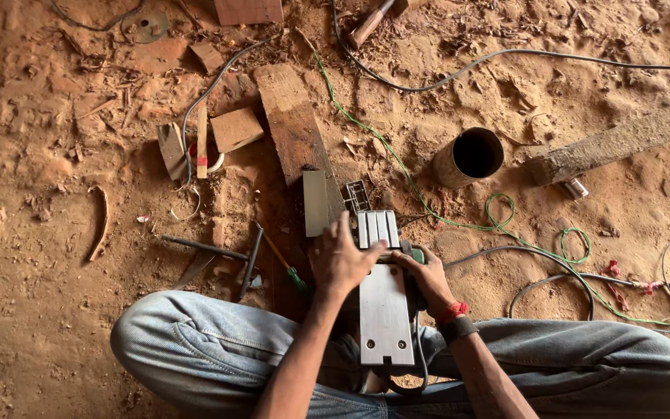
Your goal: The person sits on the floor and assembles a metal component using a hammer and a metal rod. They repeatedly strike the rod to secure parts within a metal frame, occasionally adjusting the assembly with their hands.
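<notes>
The upturned planer [385,310] is gripped by both hands: left hand [340,260] curled over its front plate, right hand [426,279] closed round the side. Best kept steadied on the lap.

Bare sandy dirt floor [40,310] strewn with wood shavings; wood offcuts [236,128], a plank [292,124] and cables [505,56] lie beyond the hands.

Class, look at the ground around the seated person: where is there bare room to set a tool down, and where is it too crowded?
Bare dirt lies at the far left, beyond the curved wood scrap, and at the top right between the black cable and the log. It is crowded ahead of the left hand and right hand on the planer: plank, wood blocks, tin can, green wire.
</notes>
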